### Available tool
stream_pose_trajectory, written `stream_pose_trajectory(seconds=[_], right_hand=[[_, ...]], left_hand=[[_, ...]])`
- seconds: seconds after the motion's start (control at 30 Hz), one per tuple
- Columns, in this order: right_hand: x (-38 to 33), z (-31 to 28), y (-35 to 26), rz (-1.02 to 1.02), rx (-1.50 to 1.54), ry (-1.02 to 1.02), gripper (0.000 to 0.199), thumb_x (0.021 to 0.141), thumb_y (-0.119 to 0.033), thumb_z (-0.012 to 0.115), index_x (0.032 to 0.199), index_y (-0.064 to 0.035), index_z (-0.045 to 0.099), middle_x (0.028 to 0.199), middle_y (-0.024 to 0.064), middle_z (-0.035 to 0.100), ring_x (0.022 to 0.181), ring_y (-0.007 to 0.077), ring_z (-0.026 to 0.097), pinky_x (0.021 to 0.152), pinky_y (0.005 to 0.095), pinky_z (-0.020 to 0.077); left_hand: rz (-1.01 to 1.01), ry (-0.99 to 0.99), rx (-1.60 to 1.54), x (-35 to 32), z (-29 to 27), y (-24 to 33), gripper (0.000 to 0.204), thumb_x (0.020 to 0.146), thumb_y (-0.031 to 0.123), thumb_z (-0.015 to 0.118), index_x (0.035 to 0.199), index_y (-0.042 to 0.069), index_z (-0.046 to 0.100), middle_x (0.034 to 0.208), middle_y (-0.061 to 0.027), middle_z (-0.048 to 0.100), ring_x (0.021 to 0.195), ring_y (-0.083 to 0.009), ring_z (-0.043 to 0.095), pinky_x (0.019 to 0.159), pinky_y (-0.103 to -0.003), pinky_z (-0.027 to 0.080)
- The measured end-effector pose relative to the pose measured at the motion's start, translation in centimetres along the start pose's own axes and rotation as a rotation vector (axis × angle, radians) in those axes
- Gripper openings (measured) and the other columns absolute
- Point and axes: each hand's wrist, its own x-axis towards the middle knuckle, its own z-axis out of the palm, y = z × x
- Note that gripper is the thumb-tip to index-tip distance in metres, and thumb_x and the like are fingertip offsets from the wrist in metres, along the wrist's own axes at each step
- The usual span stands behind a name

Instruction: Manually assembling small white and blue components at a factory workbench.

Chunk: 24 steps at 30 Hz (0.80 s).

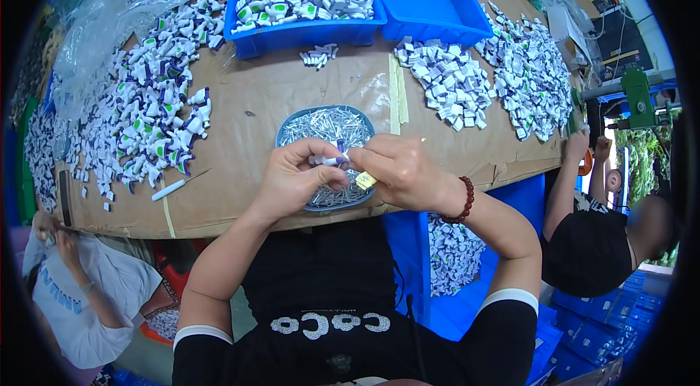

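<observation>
Over a cardboard-covered counter (292,94), a worker's left hand (295,178) pinches a small white plastic part (328,161) between thumb and fingers, while the right hand (401,171) closes on its tip — both just above a shallow blue dish of metal pins (328,127). Heaps of white, purple and green parts (146,123) flank the dish; a filled blue bin (302,3) sits beyond, with a second blue bin (430,0) beside it.

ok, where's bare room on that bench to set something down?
Bare brown paper between the left pile of white parts and the dish of metal pins. Another strip lies below the right-hand piles, along the table edge. The back is crowded: the full blue bin and the empty blue bin.
</observation>
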Motion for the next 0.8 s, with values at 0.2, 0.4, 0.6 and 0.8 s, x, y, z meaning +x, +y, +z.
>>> stream_pose_trajectory(seconds=[0.2, 0.4, 0.6, 0.8], right_hand=[[-0.5, 0.5, 0.1, -0.051, -0.129, -0.035, 0.018, 0.065, -0.004, 0.058, 0.083, -0.0014, 0.054, 0.066, 0.0075, 0.049, 0.062, 0.024, 0.054, 0.052, 0.0346, 0.0439], [-2.1, 0.8, 0.8, 0.029, -0.207, -0.082, 0.041, 0.061, -0.004, 0.064, 0.101, -0.0003, 0.058, 0.071, 0.0064, 0.052, 0.064, 0.0239, 0.055, 0.054, 0.0329, 0.0456], [-3.9, -1.6, 5.3, 0.265, -0.096, -0.039, 0.031, 0.069, -0.002, 0.061, 0.099, -0.0082, 0.063, 0.083, 0.0083, 0.06, 0.071, 0.0274, 0.059, 0.061, 0.0363, 0.0478], [-7.0, -5.0, 13.8, 0.405, -0.682, -0.002, 0.024, 0.071, -0.001, 0.06, 0.093, -0.0085, 0.064, 0.09, 0.0065, 0.061, 0.08, 0.028, 0.06, 0.063, 0.0377, 0.0489]], left_hand=[[0.053, -0.016, 0.063, 0.3, -0.2, -1.2, 0.016, 0.08, -0.005, 0.061, 0.095, -0.001, 0.057, 0.088, -0.0089, 0.061, 0.079, -0.0148, 0.064, 0.068, -0.025, 0.055], [-0.232, 0.063, -0.244, 0.5, 0.4, 0.1, 0.006, 0.088, 0.003, 0.055, 0.093, 0.001, 0.056, 0.092, -0.0089, 0.06, 0.084, -0.0189, 0.064, 0.071, -0.025, 0.055], [-0.011, 0.044, -0.142, -0.1, 0.4, 0.5, 0.01, 0.088, 0.004, 0.055, 0.096, 0.002, 0.051, 0.093, -0.0108, 0.06, 0.09, -0.0232, 0.064, 0.072, -0.027, 0.056], [0.28, 0.029, 0.05, -1.4, 1.0, 3.3, 0.02, 0.083, 0.001, 0.06, 0.1, 0.002, 0.049, 0.096, -0.0152, 0.061, 0.092, -0.0263, 0.063, 0.078, -0.032, 0.054]])
